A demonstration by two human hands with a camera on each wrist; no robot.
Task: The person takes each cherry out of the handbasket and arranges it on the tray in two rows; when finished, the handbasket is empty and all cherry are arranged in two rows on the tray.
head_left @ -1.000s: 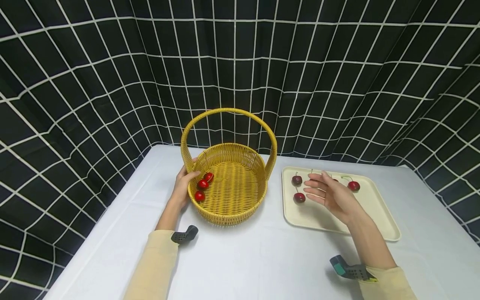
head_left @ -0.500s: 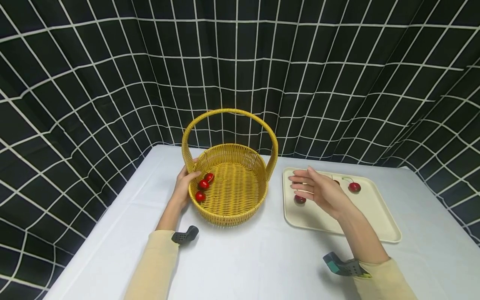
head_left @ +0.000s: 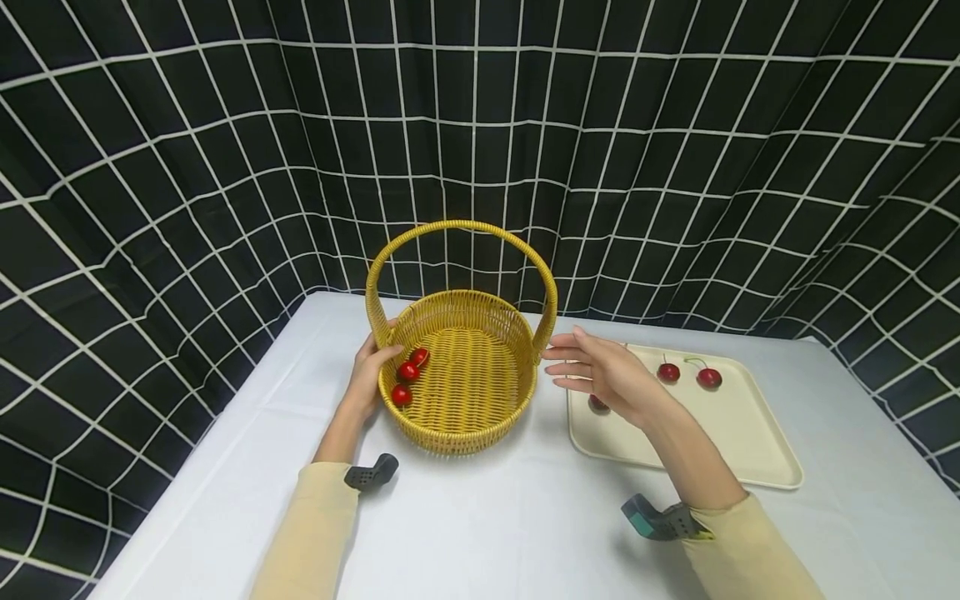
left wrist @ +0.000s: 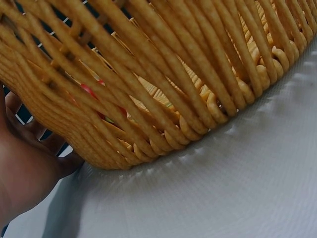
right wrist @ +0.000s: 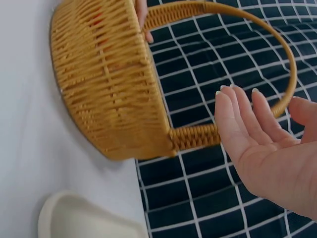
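A yellow wicker basket [head_left: 457, 437] with a tall arched handle [head_left: 459, 225] stands upright in the middle of the head view. Inside, along its left wall, lie three small bright red fruits [head_left: 408, 372]. My left hand [head_left: 366, 372] holds the basket's left rim, thumb over the edge and fingers outside; the left wrist view shows this hand [left wrist: 27, 171] beside the weave. My right hand [head_left: 603, 367] is by the handle's right base, fingers extended and nothing in it. Whether it touches the handle I cannot tell. In the right wrist view its palm [right wrist: 270, 148] faces the handle.
A cream tray [head_left: 720, 450] lies to the right, partly under my right forearm. On it are dark red cherries with stems, one cherry [head_left: 708, 378] at the right, another cherry [head_left: 668, 372] beside it, and a partly covered cherry [head_left: 598, 405]. A black gridded curtain [head_left: 480, 125] hangs behind the white table [head_left: 480, 533].
My right hand has moved left from over the tray to beside the basket's handle, uncovering a cherry behind it. My left hand keeps its hold on the rim.
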